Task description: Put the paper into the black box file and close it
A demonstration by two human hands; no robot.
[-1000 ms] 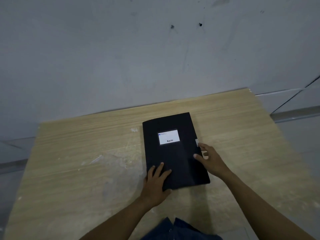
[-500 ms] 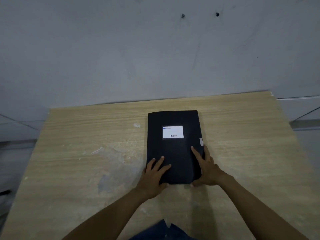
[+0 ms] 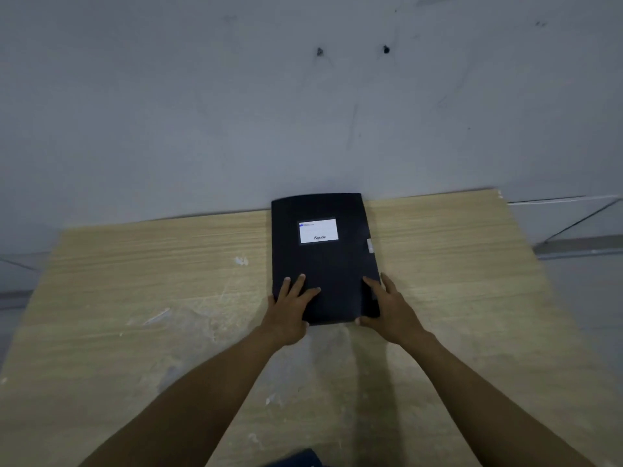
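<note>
The black box file (image 3: 323, 261) is closed, with a white label (image 3: 318, 230) on its lid and a small grey tab on its right edge. Its far end is tilted up off the wooden table (image 3: 135, 298) and overlaps the wall behind. My left hand (image 3: 290, 310) grips its near left corner, fingers spread on the lid. My right hand (image 3: 387, 308) holds the near right corner and side. No paper is visible.
A grey wall (image 3: 236, 112) rises right behind the table's far edge. The tabletop has pale scuffs and white specks at the left of the file. Dark blue cloth (image 3: 300, 458) shows at the bottom edge.
The file has been straightened, slid away from me toward the wall and its far end lifted. My right hand has shifted from the right edge to the near right corner.
</note>
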